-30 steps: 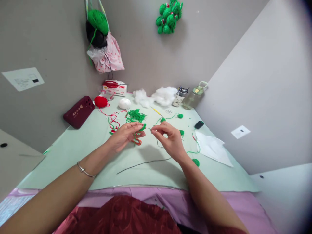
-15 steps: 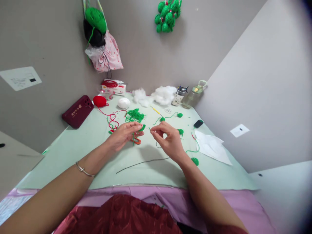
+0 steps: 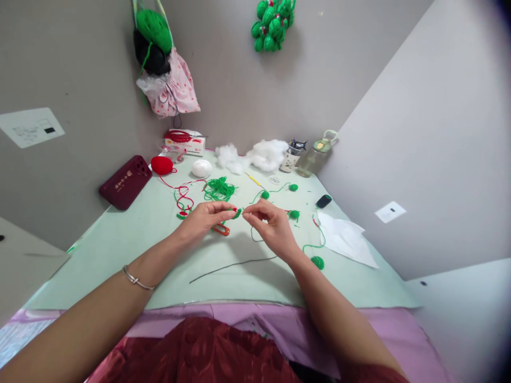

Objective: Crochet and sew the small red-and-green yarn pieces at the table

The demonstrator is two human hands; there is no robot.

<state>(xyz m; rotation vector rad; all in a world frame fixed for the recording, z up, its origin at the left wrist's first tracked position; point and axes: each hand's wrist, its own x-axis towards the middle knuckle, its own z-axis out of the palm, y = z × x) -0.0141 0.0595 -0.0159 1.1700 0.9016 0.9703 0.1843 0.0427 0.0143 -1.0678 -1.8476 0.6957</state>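
My left hand [image 3: 205,218] pinches a small green crocheted piece [image 3: 237,213] above the pale green table [image 3: 120,250]. My right hand [image 3: 271,226] meets it from the right, fingertips pinched on something thin, likely a needle or thread, touching the piece. A dark thread [image 3: 231,264] trails from below my right hand across the table toward me. Orange-handled scissors [image 3: 221,229] lie just under my left hand.
Loose green yarn [image 3: 219,189], red yarn ball [image 3: 162,165], white ball [image 3: 202,168], stuffing [image 3: 267,154], maroon phone [image 3: 125,181], bottles [image 3: 315,157] and small green balls [image 3: 317,262] lie about. White paper [image 3: 347,242] sits at the right. Bags [image 3: 167,90] and green crochet pieces [image 3: 273,24] hang on the wall.
My two hands have come together, so the right fingertips now touch the green piece held in the left. The view has tilted slightly.
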